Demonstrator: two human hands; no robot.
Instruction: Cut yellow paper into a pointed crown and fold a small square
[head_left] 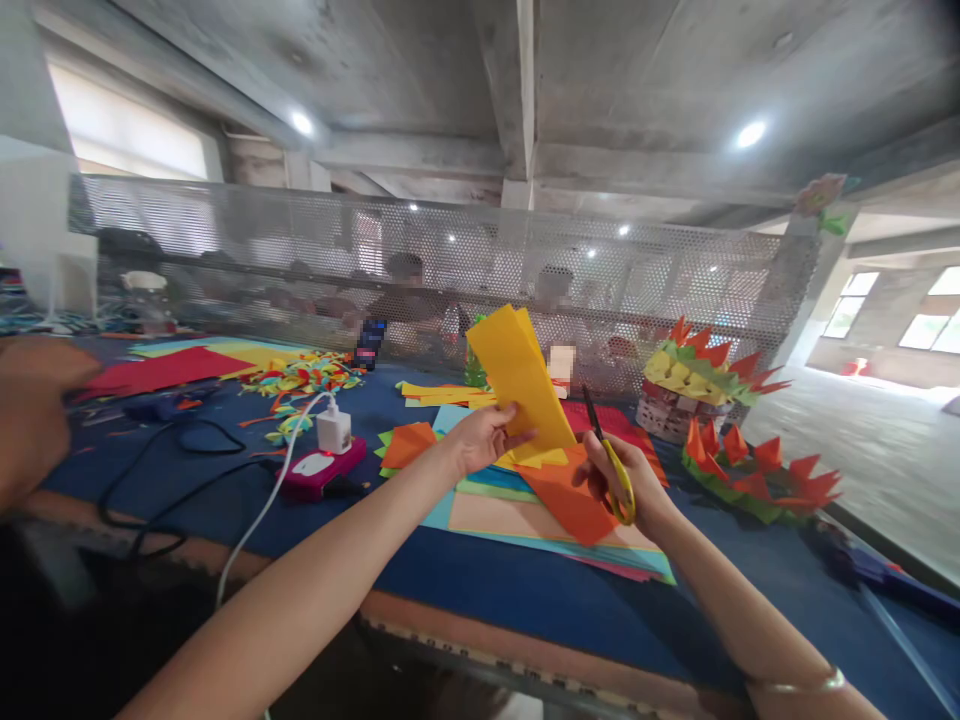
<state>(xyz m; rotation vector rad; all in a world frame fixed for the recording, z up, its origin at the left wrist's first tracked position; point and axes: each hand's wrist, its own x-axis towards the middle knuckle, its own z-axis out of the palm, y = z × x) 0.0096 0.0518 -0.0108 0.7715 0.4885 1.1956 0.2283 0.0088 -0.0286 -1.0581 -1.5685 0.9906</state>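
My left hand (484,437) is closed on a folded yellow paper sheet (519,382), holding it upright above the table. My right hand (619,480) grips a pair of scissors (609,458) with yellow-green handles, blades pointing up and just right of the yellow sheet. Under both hands lies a stack of coloured paper sheets (540,525), with an orange sheet (570,495) on top.
The table has a blue cover (525,600). A pink power strip (319,470) with a white charger and cables lies to the left. Paper flower baskets (697,385) stand at the right. Paper scraps (307,378) and a perforated metal screen (420,270) are behind, with people beyond it.
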